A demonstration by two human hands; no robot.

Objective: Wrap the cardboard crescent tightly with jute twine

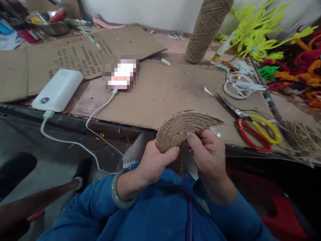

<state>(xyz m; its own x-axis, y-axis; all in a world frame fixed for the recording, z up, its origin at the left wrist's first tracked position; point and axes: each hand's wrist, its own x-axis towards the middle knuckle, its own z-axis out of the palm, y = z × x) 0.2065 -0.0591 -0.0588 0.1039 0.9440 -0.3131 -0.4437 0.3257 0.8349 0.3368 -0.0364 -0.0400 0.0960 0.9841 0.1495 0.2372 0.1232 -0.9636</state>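
A curved piece of brown twine (184, 124), laid in close parallel rows, is held between my hands at the table's front edge. My left hand (160, 159) grips its lower left part, thumb on top and fingers hidden underneath. My right hand (207, 149) pinches its inner edge, with the thumb pressed against the curled fingers. Part of the piece hangs below, between the hands. To the right, scissors (240, 115) with one red and one yellow handle lie on the cardboard (185, 83), their blades slightly apart.
A tall twine spool (208, 30) stands at the back. On the left are a white power bank (59, 90) and a phone (124, 73), joined by a white cable (96, 164). Yellow yarn flowers (258, 36) and a roll of white tape (238, 87) lie right. A person's leg (42, 201) shows lower left.
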